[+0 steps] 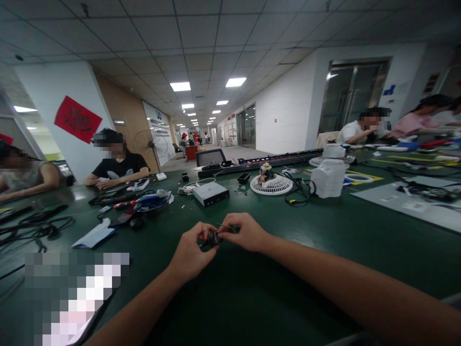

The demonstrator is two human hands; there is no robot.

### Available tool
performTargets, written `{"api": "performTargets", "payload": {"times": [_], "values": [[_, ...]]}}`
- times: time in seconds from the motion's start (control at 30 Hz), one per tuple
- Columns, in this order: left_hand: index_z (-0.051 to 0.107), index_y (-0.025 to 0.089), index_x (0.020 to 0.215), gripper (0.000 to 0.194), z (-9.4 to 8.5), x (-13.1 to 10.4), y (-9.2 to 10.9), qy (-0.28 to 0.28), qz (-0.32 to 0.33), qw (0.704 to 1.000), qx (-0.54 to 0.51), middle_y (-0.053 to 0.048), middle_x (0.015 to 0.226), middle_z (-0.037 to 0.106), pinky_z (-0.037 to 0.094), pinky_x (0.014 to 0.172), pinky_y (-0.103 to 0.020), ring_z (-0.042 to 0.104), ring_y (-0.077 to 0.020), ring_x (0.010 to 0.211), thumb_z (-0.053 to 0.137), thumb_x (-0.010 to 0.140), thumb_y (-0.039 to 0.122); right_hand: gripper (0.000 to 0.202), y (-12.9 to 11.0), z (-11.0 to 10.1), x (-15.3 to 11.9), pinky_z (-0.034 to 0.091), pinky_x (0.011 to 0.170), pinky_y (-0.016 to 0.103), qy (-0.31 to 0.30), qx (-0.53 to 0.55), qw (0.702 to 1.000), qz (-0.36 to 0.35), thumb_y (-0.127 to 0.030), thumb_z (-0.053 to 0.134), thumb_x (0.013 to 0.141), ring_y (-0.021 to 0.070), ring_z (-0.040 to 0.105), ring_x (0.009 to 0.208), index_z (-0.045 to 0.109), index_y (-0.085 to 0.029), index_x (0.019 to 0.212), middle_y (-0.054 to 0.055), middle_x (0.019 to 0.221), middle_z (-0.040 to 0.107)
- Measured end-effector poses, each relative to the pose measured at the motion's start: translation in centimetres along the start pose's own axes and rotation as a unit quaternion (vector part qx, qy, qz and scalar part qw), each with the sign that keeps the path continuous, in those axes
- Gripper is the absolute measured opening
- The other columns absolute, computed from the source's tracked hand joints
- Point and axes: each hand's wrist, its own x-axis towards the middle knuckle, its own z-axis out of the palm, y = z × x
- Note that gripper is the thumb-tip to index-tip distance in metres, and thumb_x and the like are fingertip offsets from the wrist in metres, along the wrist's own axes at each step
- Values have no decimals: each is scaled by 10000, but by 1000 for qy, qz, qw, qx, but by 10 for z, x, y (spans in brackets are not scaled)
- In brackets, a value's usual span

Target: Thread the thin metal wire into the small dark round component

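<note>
Just above the green tabletop, my left hand (194, 251) is closed round a small dark round part (216, 237) with a lighter ring at its end. My right hand (246, 232) meets it from the other side, thumb and fingers pinched together against the part. A thin dark rod (225, 226) sticks out of the right fingers towards the left; its kind is too small to tell. Fingers cover much of the round part. Beyond the hands lies a silver disc drive (211, 193).
A white fan grille with a motor (271, 182) and a white plastic housing (328, 178) stand further right, with black cable between. Left are a folded blue paper (94, 234), tools and cables (32, 226). A grey panel (414, 199) lies at right. Several people sit around the table.
</note>
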Motion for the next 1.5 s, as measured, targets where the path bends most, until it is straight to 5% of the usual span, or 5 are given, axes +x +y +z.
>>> {"api": "performTargets", "payload": {"times": [0.17,0.5,0.67,0.97,1.5], "values": [[398,216,709,270,0,-1,-1,-18,8,1000,-14,-43,1000,686,519,799,-322,654,-192,962,649,722,119,64,1,0,0,451,664,244,-3,-12,1000,2,-205,759,738,133,603,713,721,-171,777,11,774,642],[380,225,714,269,1,1,-3,-18,0,1000,16,-28,922,691,526,787,-326,665,-189,914,628,725,121,216,9,5,0,390,543,221,-42,-9,990,138,-348,729,755,119,558,621,658,-162,840,-5,715,641],[374,225,711,269,-1,4,-13,3,-13,999,31,-42,956,699,529,791,-347,665,-201,923,624,710,126,207,7,-6,3,426,603,238,-36,0,993,112,-305,589,875,131,586,681,676,-152,985,29,805,676],[388,225,717,263,-4,4,-13,-10,-19,999,49,-33,964,695,528,776,-323,666,-189,911,617,688,100,244,8,-21,-2,403,683,263,-149,-237,959,-45,-252,559,885,161,606,768,729,-216,1057,45,880,689],[413,223,726,222,-2,2,-16,-36,-30,997,63,-43,972,698,541,773,-354,671,-216,921,614,704,131,239,-1,-19,-1,399,651,289,-128,-281,951,6,-263,563,835,198,616,739,770,-252,954,41,841,725]]}}
